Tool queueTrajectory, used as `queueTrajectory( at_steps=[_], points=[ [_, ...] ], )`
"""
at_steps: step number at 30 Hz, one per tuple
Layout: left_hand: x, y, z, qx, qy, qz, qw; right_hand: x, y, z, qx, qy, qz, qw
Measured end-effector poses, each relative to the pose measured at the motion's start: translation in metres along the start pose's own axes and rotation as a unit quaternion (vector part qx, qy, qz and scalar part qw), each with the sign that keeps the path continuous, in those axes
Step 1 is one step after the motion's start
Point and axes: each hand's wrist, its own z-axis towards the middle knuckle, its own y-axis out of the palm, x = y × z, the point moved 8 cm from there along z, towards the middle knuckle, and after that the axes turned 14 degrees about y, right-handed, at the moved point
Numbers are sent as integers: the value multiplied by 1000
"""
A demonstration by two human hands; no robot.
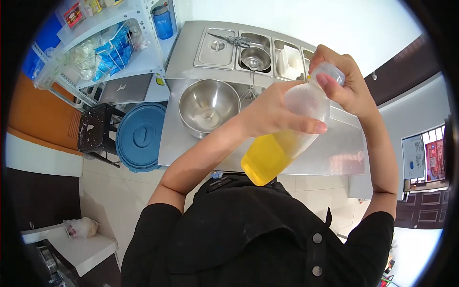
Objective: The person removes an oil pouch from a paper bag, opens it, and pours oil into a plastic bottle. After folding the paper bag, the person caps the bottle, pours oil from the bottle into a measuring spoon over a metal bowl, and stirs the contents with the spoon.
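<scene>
A clear plastic bottle (306,103) with yellow liquid in its lower part is held tilted above the steel counter's right half. My left hand (275,112) is wrapped round the bottle's body near its shoulder. At the bottle's top, my right hand (342,81) has its fingers closed round a whitish translucent cap (333,72). Whether the cap is still seated on the neck is hard to tell. Left of the bottle, a steel mixing bowl (209,107) stands on the counter, partly behind my left forearm.
Behind the bowl are steel inserts (256,52) with tongs (229,39) and a whisk (251,88). A blue lidded bin (142,136) and black stool (93,129) stand at left, below a loaded shelf (138,64). The counter's front edge (330,173) runs before my apron.
</scene>
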Motion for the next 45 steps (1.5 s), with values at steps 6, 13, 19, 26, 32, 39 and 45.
queueTrajectory(
  at_steps=[6, 13, 19, 26, 32, 39, 45],
  points=[
    [11, 0, 8, -23, 6, -30, 999, -8, -14, -5, 11, -28, 84, 996],
    [16, 6, 20, -73, -16, -298, 952, 24, 3, -36, 169, 52, 257, 950],
    [24, 0, 23, -87, 22, -312, 946, 38, 79, -76, 81, 133, 389, 908],
    [42, -13, 29, 45, 112, 93, 988, 29, 98, -83, 121, 212, 395, 885],
    [26, -18, 44, 88, 143, 84, 982, 38, 83, -88, 252, 234, 369, 863],
    [68, -32, 83, 112, 301, 175, 931, 52, 57, -94, 242, 234, 342, 877],
    [89, 7, 119, -137, 304, 424, 842, 76, 70, -96, 20, 188, 489, 851]
  ],
)
